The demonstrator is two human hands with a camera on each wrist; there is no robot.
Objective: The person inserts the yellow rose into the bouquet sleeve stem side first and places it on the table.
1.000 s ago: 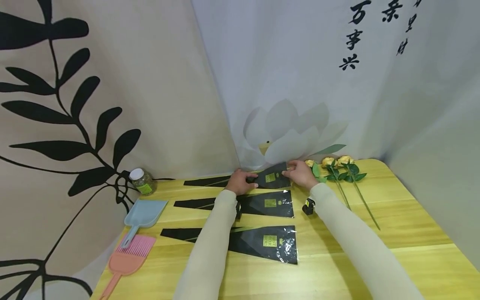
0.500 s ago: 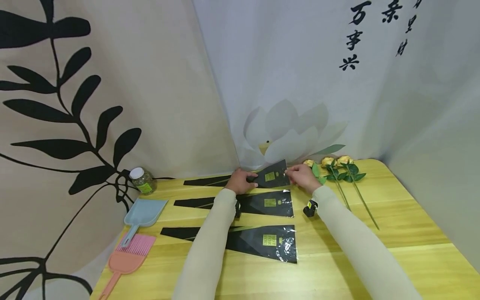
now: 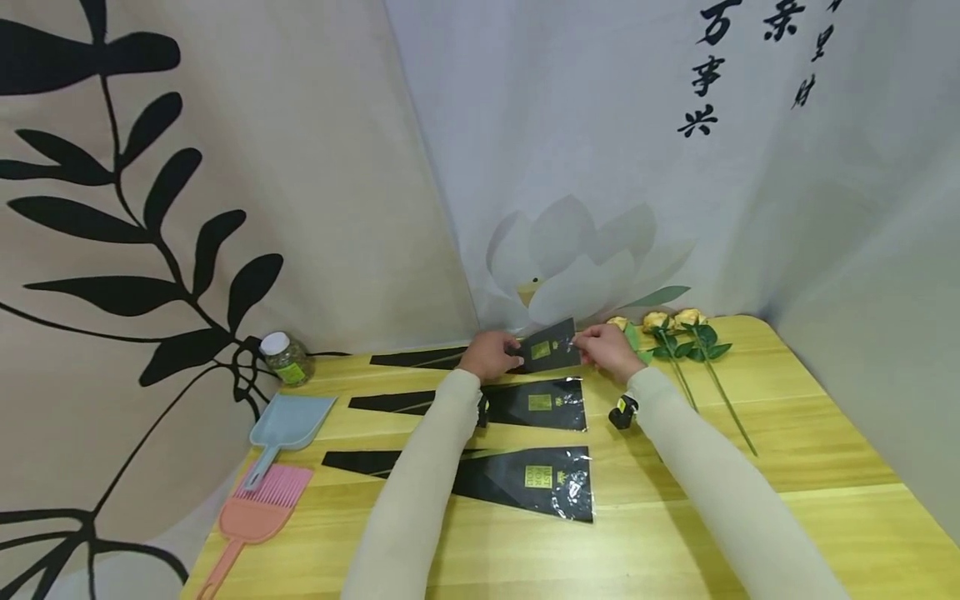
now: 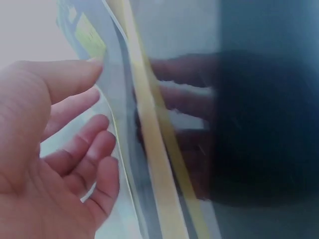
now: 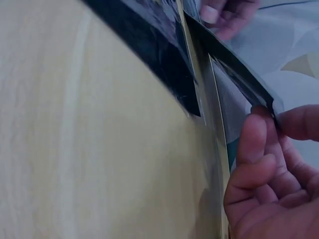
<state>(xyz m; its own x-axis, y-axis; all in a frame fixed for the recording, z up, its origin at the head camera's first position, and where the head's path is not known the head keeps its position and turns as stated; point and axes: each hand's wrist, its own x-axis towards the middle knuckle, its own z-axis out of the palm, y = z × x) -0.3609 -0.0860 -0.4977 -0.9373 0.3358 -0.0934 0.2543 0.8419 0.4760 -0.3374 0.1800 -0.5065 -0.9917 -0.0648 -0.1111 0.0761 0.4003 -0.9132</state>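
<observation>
Near the table's back edge, a black tapered flower sleeve (image 3: 551, 345) with a gold label is raised at its wide end. My left hand (image 3: 489, 356) pinches it around the middle; in the left wrist view, the thumb of that hand (image 4: 55, 124) lies against the sleeve by its label. With thumb and fingertips, my right hand (image 3: 611, 352) pinches the wide end's edge, seen close up in the right wrist view as a dark sheet (image 5: 244, 74). Two similar sleeves lie flat nearer the front: a middle one (image 3: 525, 407) and a front one (image 3: 502, 483), both partly behind my left arm.
Several yellow artificial roses (image 3: 690, 318) with green stems lie right of my right hand. A white-lidded jar (image 3: 291, 368), a blue dustpan (image 3: 294, 421) and a pink brush (image 3: 255, 518) stand or lie along the left side. A printed curtain (image 3: 360, 167) hangs behind the wooden table (image 3: 675, 533).
My right hand has shifted slightly right and down along the sleeve's wide edge. My left hand has moved a little to the right. The other sleeves stay where they were.
</observation>
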